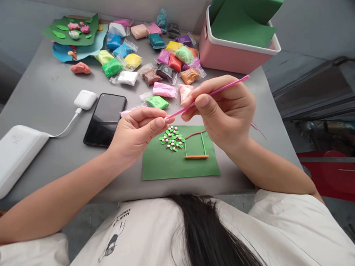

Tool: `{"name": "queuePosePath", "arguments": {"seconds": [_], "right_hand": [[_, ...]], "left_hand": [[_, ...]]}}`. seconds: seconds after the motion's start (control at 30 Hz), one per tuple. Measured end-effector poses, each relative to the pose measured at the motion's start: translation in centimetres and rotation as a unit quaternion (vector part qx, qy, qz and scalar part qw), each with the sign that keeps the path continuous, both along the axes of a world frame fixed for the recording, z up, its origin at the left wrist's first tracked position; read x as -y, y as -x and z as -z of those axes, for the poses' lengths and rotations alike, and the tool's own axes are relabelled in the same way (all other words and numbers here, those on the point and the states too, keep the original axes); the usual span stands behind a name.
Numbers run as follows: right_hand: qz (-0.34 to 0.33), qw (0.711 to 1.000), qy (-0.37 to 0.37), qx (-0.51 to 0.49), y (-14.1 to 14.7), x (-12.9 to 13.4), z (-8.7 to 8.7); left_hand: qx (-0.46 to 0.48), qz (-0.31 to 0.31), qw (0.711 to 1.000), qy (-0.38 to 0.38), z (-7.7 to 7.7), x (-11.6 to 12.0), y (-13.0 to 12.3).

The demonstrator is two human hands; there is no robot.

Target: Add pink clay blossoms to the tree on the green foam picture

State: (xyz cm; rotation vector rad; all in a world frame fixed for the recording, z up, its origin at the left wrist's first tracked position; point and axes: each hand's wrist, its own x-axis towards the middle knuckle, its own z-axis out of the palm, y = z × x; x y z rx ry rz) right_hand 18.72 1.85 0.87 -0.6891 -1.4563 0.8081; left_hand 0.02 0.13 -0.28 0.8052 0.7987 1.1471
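My right hand (223, 108) grips a thin pink clay modelling tool (226, 86) like a pen, its lower tip meeting my left fingertips. Thumb and forefinger of my left hand (145, 126) are pinched around a tiny pale pink clay ball (166, 119). Below both hands lies a green paper sheet (164, 168). On it, a clay cluster of green leaves and pale pink dots (172, 139) sits left of a swing shape with two green ropes and an orange clay bar (197, 156). A brown clay branch (195, 134) runs above the swing, partly hidden by my right hand.
Several bagged clay packets (155, 75) spread across the back. A pink bin (233, 53) holds green paper at the back right. On the left are a phone (105, 116), a white earbud case (85, 99), a power bank (18, 158) and decorated paper sheets (87, 39).
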Motion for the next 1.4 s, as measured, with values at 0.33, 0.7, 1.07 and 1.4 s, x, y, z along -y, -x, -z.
{"name": "queuePosePath", "arguments": {"seconds": [0.33, 0.7, 1.07, 1.4], "right_hand": [[0.001, 0.999, -0.046, -0.005, 0.1, -0.2, 0.4], [0.041, 0.996, -0.035, 0.07, -0.2, -0.1, 0.8], [0.042, 0.992, -0.097, 0.071, 0.1, -0.4, 1.1], [0.026, 0.991, -0.115, 0.055, 0.0, -0.3, 0.6]], "left_hand": [[-0.025, -0.011, 1.0, 0.009, -0.2, 0.1, 0.1], [-0.048, -0.008, 0.998, 0.033, -0.2, 0.3, 0.2], [-0.036, 0.012, 0.996, 0.077, -0.7, 0.1, 0.3], [-0.028, 0.02, 0.995, 0.091, -0.6, -0.1, 0.4]]}}
